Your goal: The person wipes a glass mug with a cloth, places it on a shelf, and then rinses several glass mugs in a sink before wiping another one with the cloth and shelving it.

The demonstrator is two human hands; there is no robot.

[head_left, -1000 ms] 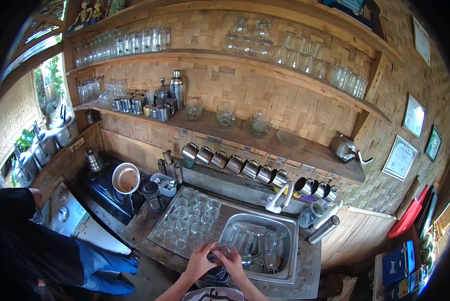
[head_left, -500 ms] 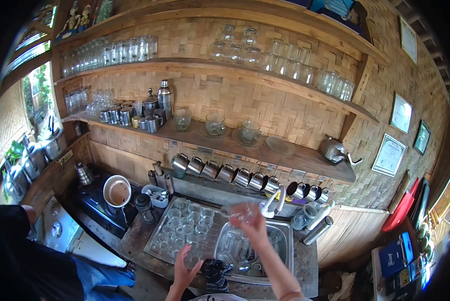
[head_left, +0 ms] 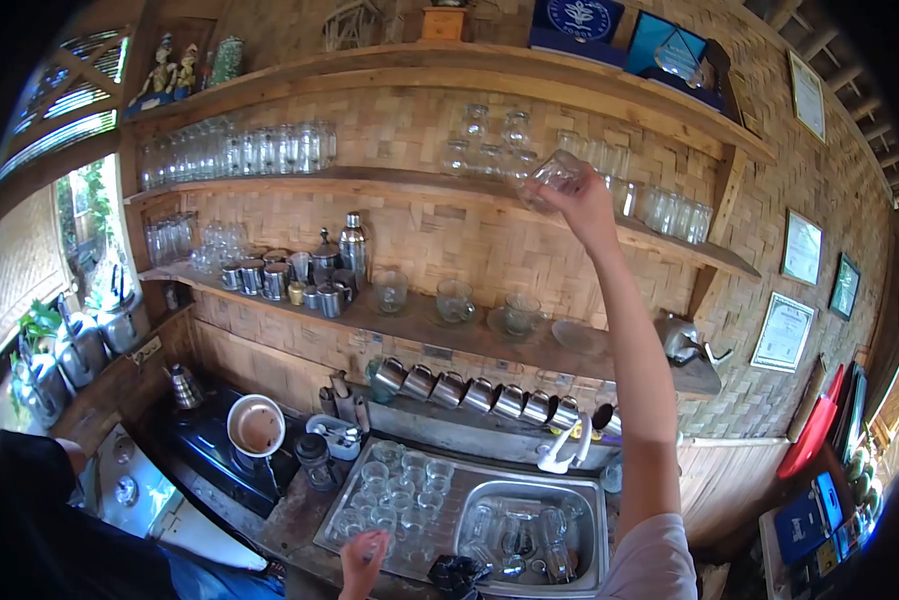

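My right hand (head_left: 579,200) is raised at the middle shelf, its fingers closed round a clear drinking glass (head_left: 549,178) held tilted. The glass overlaps upturned glasses (head_left: 489,158) standing on that shelf. Low in front of me, my left hand (head_left: 361,565) is bare, its fingers loosely bent and apart. It is nearest to the many clear glasses (head_left: 399,490) grouped on the ribbed drainboard (head_left: 459,500). A dark crumpled cloth (head_left: 456,574) lies at the sink's front edge, right of my left hand. More glassware (head_left: 554,540) lies in the steel sink basin (head_left: 601,530).
Steel mugs (head_left: 479,395) hang in a row under the lower shelf (head_left: 609,368). A white tap (head_left: 561,450) stands behind the basin. Left are a pot (head_left: 256,425) on the black stove (head_left: 189,450) and a French press (head_left: 316,460). A person in dark clothing (head_left: 59,540) is at lower left.
My right hand has risen from above the sink to the middle shelf with the glass. My left hand has dropped lower, its fingers less spread. The view has tilted up.
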